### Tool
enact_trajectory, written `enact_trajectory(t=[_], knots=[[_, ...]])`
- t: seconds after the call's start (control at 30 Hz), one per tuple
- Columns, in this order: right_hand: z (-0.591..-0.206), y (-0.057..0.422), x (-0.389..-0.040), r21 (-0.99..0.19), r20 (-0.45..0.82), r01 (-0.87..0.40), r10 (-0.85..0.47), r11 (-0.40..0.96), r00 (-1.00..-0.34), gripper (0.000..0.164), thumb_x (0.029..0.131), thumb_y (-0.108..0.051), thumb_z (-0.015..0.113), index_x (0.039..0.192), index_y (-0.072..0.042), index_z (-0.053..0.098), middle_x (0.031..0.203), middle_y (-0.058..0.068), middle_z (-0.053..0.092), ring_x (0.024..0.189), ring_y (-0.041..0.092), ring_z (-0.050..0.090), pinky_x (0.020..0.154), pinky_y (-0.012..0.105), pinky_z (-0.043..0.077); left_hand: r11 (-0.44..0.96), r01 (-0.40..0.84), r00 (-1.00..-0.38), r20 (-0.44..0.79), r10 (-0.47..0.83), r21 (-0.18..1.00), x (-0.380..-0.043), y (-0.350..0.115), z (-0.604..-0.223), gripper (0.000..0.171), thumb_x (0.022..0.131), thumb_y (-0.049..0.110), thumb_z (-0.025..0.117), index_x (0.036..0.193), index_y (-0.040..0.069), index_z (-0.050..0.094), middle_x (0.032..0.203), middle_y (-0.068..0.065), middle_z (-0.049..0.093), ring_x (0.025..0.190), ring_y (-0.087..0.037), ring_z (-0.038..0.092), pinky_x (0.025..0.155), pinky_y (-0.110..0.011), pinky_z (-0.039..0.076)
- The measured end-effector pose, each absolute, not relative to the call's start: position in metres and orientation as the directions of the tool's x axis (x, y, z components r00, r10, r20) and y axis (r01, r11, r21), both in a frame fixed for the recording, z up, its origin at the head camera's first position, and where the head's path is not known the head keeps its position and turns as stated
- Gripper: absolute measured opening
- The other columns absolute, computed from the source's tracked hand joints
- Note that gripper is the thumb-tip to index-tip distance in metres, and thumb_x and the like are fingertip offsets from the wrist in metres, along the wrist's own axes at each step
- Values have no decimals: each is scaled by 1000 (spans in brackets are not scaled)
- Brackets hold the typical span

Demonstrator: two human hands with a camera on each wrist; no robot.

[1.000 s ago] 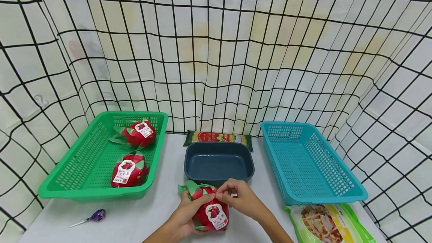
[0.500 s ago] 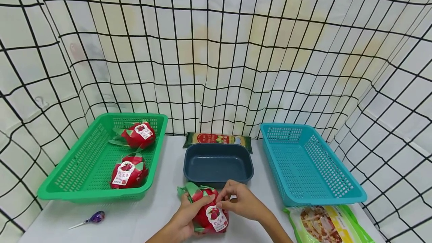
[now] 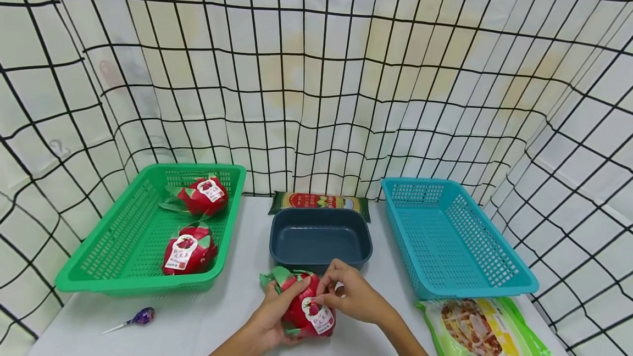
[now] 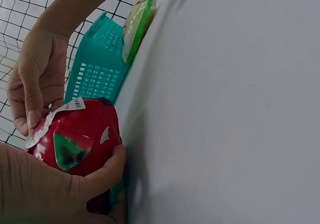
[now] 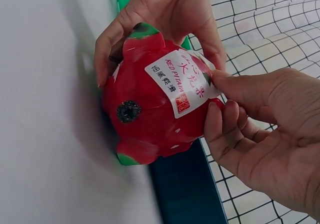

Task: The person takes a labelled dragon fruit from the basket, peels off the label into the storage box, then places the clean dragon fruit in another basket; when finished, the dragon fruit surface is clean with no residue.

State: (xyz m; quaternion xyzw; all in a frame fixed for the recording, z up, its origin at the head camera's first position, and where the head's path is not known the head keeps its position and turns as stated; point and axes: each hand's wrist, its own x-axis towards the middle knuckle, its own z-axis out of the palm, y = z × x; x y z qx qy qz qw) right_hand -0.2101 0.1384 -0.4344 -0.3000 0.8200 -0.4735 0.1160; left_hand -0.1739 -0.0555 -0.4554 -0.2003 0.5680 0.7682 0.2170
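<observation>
A red dragon fruit (image 3: 295,316) with green scale tips is held low in front, just before the dark blue box. My left hand (image 3: 269,317) grips it from the left, thumb across its upper side. On its front is a white printed label (image 5: 175,81). With thumb and index finger, my right hand (image 3: 348,293) pinches the label's upper edge, which stands away from the skin in the right wrist view. The fruit's dark round end (image 5: 128,111) also shows there. Two more labelled dragon fruits, a rear one (image 3: 205,196) and a front one (image 3: 190,249), lie in the green basket (image 3: 133,284).
The dark blue box (image 3: 321,265) stands just beyond the hands, with a printed packet (image 3: 321,201) behind it. At right is a blue basket (image 3: 475,293), a green-edged food bag (image 3: 472,326) before it. A lollipop (image 3: 143,316) lies at front left. Grid-patterned cloth (image 3: 316,70) surrounds the table.
The right thumb and finger have moved slightly down to the label's upper edge, which now lifts between them. The left hand keeps its hold on the dragon fruit.
</observation>
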Motion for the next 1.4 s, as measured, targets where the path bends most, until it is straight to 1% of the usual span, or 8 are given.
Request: enact_trajectory(t=[0.13, 0.3, 0.4, 0.53, 0.77, 0.97, 1.17, 1.4], knots=[[-435, 138, -209, -843, 107, -391, -599, 368, -793, 12, 87, -22, 74, 83, -13, 68, 90, 3, 52, 83, 8, 51, 65, 19, 53, -254, -558, -828, -549, 111, 790, -174, -57, -456, 107, 84, 54, 69, 147, 12, -6, 135, -32, 33, 117, -48, 40, 78, -59, 55], [-436, 137, -207, -803, 161, -460, -605, 379, -780, 12, 89, -24, 72, 83, -15, 66, 89, -1, 54, 80, 3, 53, 66, 20, 53, -242, -563, -826, -551, 121, 791, -175, -59, -457, 106, 83, 56, 69, 146, 12, -5, 135, -32, 33, 116, -48, 40, 77, -57, 55], [-435, 137, -204, -765, 203, -520, -622, 381, -756, 10, 90, -20, 71, 85, -16, 63, 88, -4, 57, 78, 0, 55, 68, 20, 54, -235, -556, -831, -540, 134, 797, -176, -58, -457, 103, 84, 56, 68, 144, 13, -3, 134, -32, 34, 116, -46, 42, 76, -56, 56], [-432, 135, -200, -705, 227, -573, -633, 418, -740, 10, 89, -13, 71, 88, -15, 61, 85, -6, 60, 76, -3, 54, 69, 16, 54, -229, -555, -832, -537, 141, 800, -176, -58, -457, 111, 83, 57, 69, 148, 13, -10, 135, -32, 34, 116, -46, 42, 77, -57, 56], [-424, 131, -191, -647, 190, -553, -591, 525, -784, 10, 87, -12, 73, 91, -12, 64, 83, -8, 61, 72, -5, 51, 67, 12, 52, -222, -573, -819, -553, 153, 789, -175, -58, -457, 125, 83, 57, 68, 149, 9, -27, 136, -33, 28, 118, -48, 38, 80, -60, 55], [-424, 129, -189, -637, 194, -554, -584, 536, -788, 10, 86, -11, 73, 85, -13, 63, 81, -7, 59, 72, -5, 50, 66, 12, 51, -222, -574, -819, -554, 153, 788, -175, -58, -457, 128, 82, 57, 69, 149, 7, -28, 137, -33, 28, 119, -47, 38, 81, -59, 55], [-426, 130, -188, -620, 186, -591, -635, 516, -750, 12, 91, -10, 67, 89, -13, 56, 87, -6, 53, 80, -4, 49, 70, 11, 51, -222, -581, -814, -560, 155, 783, -174, -58, -455, 128, 83, 57, 69, 149, 6, -28, 138, -33, 28, 119, -47, 38, 83, -59, 54], [-429, 135, -189, -615, 242, -660, -694, 430, -678, 12, 93, -11, 63, 91, -13, 51, 89, -5, 50, 83, -1, 47, 70, 12, 49, -229, -572, -820, -547, 168, 788, -174, -59, -455, 125, 84, 55, 68, 149, 6, -27, 138, -33, 27, 119, -48, 38, 83, -60, 54]])
